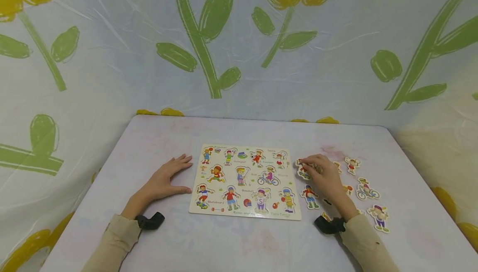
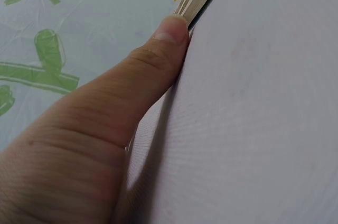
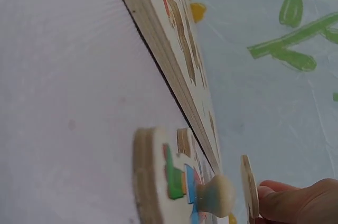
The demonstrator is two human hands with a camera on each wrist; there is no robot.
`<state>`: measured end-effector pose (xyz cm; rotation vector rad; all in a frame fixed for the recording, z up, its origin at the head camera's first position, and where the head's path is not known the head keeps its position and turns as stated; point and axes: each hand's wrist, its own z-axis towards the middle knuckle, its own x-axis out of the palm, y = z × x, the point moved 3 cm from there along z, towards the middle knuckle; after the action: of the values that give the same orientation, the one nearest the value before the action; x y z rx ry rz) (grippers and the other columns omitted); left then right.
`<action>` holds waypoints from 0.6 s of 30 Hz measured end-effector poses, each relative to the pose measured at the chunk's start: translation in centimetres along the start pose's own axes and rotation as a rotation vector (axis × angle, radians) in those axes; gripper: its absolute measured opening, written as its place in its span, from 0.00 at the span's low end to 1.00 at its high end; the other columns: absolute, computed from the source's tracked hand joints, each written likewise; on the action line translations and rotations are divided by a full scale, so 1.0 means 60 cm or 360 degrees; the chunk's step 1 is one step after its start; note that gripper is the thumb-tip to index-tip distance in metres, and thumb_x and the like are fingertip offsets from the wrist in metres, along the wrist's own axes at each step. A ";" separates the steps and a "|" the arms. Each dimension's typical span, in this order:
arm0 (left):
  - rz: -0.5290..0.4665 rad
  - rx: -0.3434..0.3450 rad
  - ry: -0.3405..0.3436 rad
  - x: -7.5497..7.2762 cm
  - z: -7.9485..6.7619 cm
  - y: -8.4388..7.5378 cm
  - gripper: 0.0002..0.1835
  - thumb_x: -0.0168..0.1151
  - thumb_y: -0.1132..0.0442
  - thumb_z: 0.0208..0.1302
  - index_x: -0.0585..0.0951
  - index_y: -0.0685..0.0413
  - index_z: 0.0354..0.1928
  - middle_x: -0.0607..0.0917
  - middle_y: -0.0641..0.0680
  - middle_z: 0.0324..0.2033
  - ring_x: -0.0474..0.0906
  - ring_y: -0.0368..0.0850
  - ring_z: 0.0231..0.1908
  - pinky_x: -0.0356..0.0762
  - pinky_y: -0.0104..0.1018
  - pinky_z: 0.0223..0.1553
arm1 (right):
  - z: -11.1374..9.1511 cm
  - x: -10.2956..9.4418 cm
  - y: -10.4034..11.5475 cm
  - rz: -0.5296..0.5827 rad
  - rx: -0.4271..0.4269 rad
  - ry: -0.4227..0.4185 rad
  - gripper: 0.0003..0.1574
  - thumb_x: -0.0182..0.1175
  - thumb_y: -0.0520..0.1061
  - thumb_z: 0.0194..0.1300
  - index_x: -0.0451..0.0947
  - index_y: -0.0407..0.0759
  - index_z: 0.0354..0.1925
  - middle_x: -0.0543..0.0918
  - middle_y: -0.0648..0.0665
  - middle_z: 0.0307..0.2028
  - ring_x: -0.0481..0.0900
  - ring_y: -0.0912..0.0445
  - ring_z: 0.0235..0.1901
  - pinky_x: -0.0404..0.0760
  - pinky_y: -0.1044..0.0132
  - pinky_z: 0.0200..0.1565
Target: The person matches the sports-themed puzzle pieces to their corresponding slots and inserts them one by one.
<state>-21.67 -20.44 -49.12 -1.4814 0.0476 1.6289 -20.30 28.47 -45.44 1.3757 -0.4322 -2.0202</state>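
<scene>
The head view showed a cream rectangular wooden puzzle board point(image 1: 231, 179) printed with sports figures, its small lettering reading "Volleyball", "Football", "Baseball" and "Skateboard"; some other words blurred. At its nine o'clock, the left hand point(image 1: 164, 180) lay with fingers extended, thumb touching the board's edge. Near its three o'clock, the right hand point(image 1: 328, 176) pinched a flat painted wooden figure piece point(image 1: 303, 174). Around that hand lay a red-and-blue wooden skater piece point(image 1: 310, 197) at seven o'clock, and a purple-trousered wooden baseball-player piece point(image 1: 379, 219) at four, all on the pale table point(image 1: 246, 245).
</scene>
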 end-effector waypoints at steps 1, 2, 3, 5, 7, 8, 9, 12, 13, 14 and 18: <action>0.0001 -0.0001 0.0000 0.000 0.000 0.000 0.46 0.67 0.35 0.46 0.69 0.52 0.65 0.64 0.53 0.68 0.53 0.54 0.70 0.45 0.54 0.69 | 0.001 -0.001 0.002 0.0002 0.0003 0.0001 0.09 0.62 0.42 0.63 0.84 0.47 0.42 0.81 0.51 0.40 0.76 0.57 0.41 0.74 0.66 0.41; 0.0004 -0.0003 0.0000 0.000 0.000 0.000 0.46 0.67 0.35 0.46 0.69 0.52 0.65 0.64 0.53 0.68 0.53 0.54 0.70 0.45 0.54 0.69 | 0.001 -0.001 0.005 0.0006 0.0009 0.0001 0.09 0.62 0.42 0.63 0.84 0.48 0.42 0.81 0.51 0.40 0.76 0.57 0.41 0.74 0.65 0.42; 0.0006 -0.0005 -0.0001 0.000 -0.001 0.000 0.46 0.67 0.34 0.46 0.69 0.52 0.65 0.64 0.53 0.68 0.53 0.54 0.70 0.46 0.54 0.69 | 0.002 -0.001 0.007 0.0009 0.0011 0.0001 0.09 0.62 0.43 0.63 0.84 0.48 0.43 0.80 0.52 0.40 0.76 0.56 0.42 0.74 0.63 0.42; 0.0002 -0.0005 -0.0004 0.000 -0.001 -0.001 0.46 0.67 0.35 0.46 0.69 0.52 0.65 0.64 0.53 0.68 0.53 0.54 0.70 0.46 0.54 0.69 | 0.004 -0.003 0.014 0.0011 0.0011 0.0003 0.10 0.62 0.43 0.63 0.84 0.49 0.43 0.80 0.52 0.40 0.76 0.56 0.42 0.74 0.61 0.43; 0.0001 -0.0006 -0.0007 -0.001 -0.001 -0.001 0.46 0.67 0.34 0.46 0.69 0.52 0.65 0.64 0.53 0.68 0.53 0.54 0.70 0.46 0.54 0.69 | 0.005 -0.003 0.020 0.0007 0.0004 0.0001 0.10 0.62 0.44 0.63 0.84 0.49 0.43 0.80 0.52 0.41 0.76 0.56 0.42 0.74 0.62 0.43; 0.0002 -0.0007 -0.0007 -0.001 -0.001 -0.001 0.46 0.67 0.34 0.46 0.69 0.52 0.65 0.64 0.53 0.68 0.53 0.54 0.70 0.46 0.54 0.69 | 0.007 -0.003 0.023 0.0006 -0.0006 -0.0003 0.10 0.62 0.43 0.62 0.84 0.49 0.43 0.81 0.52 0.41 0.76 0.56 0.42 0.75 0.63 0.43; 0.0001 -0.0005 -0.0008 -0.001 -0.001 -0.001 0.46 0.67 0.34 0.46 0.69 0.52 0.65 0.64 0.53 0.68 0.52 0.54 0.70 0.46 0.54 0.69 | 0.008 -0.004 0.027 0.0006 -0.0018 -0.0007 0.10 0.62 0.43 0.62 0.84 0.48 0.43 0.81 0.51 0.41 0.76 0.57 0.42 0.75 0.64 0.43; 0.0007 0.0003 -0.0010 0.000 -0.001 -0.001 0.46 0.67 0.34 0.46 0.69 0.52 0.65 0.64 0.53 0.68 0.53 0.54 0.70 0.46 0.54 0.69 | 0.012 -0.003 0.037 0.0011 -0.0054 -0.0025 0.10 0.64 0.41 0.61 0.84 0.47 0.42 0.81 0.50 0.40 0.77 0.56 0.42 0.76 0.63 0.42; 0.0007 0.0006 -0.0010 0.000 -0.001 -0.001 0.46 0.67 0.34 0.46 0.69 0.52 0.65 0.64 0.53 0.68 0.53 0.54 0.70 0.46 0.54 0.69 | 0.013 -0.003 0.041 0.0018 -0.0069 -0.0032 0.10 0.64 0.40 0.60 0.84 0.46 0.42 0.81 0.50 0.40 0.77 0.56 0.42 0.76 0.61 0.42; 0.0006 0.0006 -0.0012 0.000 -0.001 -0.001 0.46 0.67 0.34 0.46 0.70 0.52 0.65 0.65 0.53 0.68 0.53 0.54 0.70 0.46 0.54 0.69 | 0.014 -0.003 0.044 0.0021 -0.0082 -0.0039 0.10 0.64 0.40 0.60 0.84 0.46 0.42 0.82 0.49 0.40 0.77 0.55 0.42 0.77 0.58 0.42; 0.0003 0.0003 -0.0012 0.001 0.000 -0.001 0.46 0.67 0.34 0.46 0.70 0.53 0.64 0.65 0.53 0.68 0.53 0.53 0.70 0.46 0.54 0.69 | 0.019 -0.001 0.057 0.0043 -0.0109 -0.0055 0.11 0.64 0.39 0.60 0.84 0.44 0.42 0.82 0.48 0.40 0.77 0.53 0.42 0.76 0.51 0.42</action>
<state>-21.60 -20.37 -49.13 -1.4742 0.0464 1.6353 -20.21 25.92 -42.92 1.2893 -0.3912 -2.0206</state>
